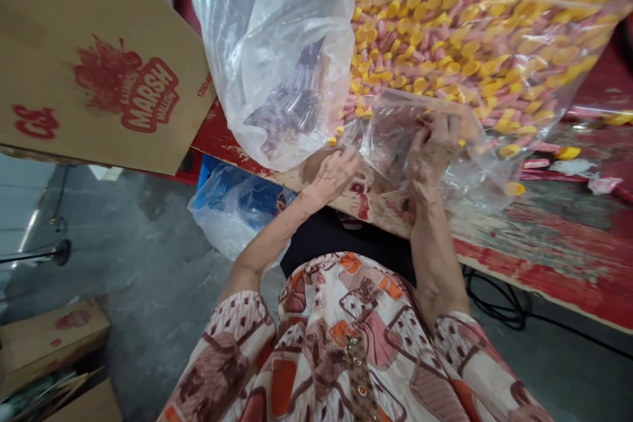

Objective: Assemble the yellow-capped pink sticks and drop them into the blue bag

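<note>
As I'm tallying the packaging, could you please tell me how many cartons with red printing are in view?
2: the large carton at the upper left, and the lower carton near the bottom left. Others may be hidden or cut off.

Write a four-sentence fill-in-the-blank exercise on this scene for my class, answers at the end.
1. On the large box, the big red word directly above "MALLOW" is ____.
2. The pieces in the big bag are pink and ____.
3. The right hand touches the small clear bag, while the ____ hand is nearer the large box.
4. The cable lies below the bench, on the person's ____ side.

Missing words: MARSH; yellow; left; right.
</note>
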Demonstrator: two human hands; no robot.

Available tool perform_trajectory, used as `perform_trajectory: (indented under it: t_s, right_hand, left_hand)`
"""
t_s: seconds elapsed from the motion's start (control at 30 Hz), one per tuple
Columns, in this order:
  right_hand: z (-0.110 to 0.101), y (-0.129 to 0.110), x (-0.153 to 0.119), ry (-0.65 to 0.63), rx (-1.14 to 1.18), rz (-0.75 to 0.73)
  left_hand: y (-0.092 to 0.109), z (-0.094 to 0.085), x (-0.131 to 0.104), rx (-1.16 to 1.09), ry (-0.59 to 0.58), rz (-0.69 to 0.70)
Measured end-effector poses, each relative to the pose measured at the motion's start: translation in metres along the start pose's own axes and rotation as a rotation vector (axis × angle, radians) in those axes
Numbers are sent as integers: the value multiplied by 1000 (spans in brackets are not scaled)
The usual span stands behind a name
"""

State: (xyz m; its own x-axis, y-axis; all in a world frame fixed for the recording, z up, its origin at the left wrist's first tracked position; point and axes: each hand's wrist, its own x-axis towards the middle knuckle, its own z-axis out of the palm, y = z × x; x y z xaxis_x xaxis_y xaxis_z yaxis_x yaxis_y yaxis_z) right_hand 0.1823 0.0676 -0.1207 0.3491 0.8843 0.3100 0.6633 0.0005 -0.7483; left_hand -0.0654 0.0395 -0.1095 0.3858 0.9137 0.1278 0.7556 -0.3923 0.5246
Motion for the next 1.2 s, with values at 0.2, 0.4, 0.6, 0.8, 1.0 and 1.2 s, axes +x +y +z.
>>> perform_trajectory:
  t_s: [0.2,0.4,0.6,0.8,1.0,1.2]
  right_hand:
    - [11,26,12,-88,-77,22]
    - [27,44,8,-17,-95,6]
    - [28,47,6,-11,-65,-25]
    - [25,27,2,-54,25,-59]
    - [25,-7,-20,-145,213,-135]
    - [40,-27,-44,-219,288,-158]
  left_hand:
    - [-28,-45,21,-104,-249,40]
    - [-21,-36,0,-184,-56,5]
    - [-4,-22,-1,-21,-103,113]
    - [2,-19,-18,-11,150,-7]
    - [-9,-17,-17,-51,235,-135]
    - [-66,-52,35,-9,490,-386]
